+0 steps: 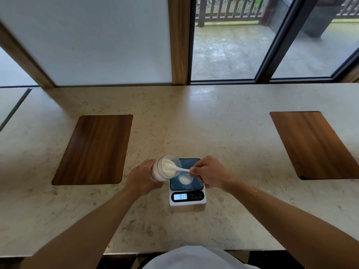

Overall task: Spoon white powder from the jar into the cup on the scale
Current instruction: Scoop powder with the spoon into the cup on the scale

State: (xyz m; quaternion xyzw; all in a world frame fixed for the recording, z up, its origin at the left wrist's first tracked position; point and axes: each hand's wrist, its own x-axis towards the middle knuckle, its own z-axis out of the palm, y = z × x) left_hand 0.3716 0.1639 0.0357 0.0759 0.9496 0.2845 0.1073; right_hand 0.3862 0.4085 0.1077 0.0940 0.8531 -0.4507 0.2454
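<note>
At a pale marble tabletop [223, 117], the left hand [142, 176] is gripping a clear plastic jar of white powder [165, 168], tilting its mouth rightward. The right hand [208, 172] is pinching a white plastic spoon [175, 168], handle lying left-right, bowl inside the jar. The small clear cup [185, 179] is sitting on the white digital scale [187, 191], just right of and nearer than the jar's mouth.

Home-like window counter [213, 117]: marble, wood inlays [93, 150], balcony [229, 51] outside.
</note>
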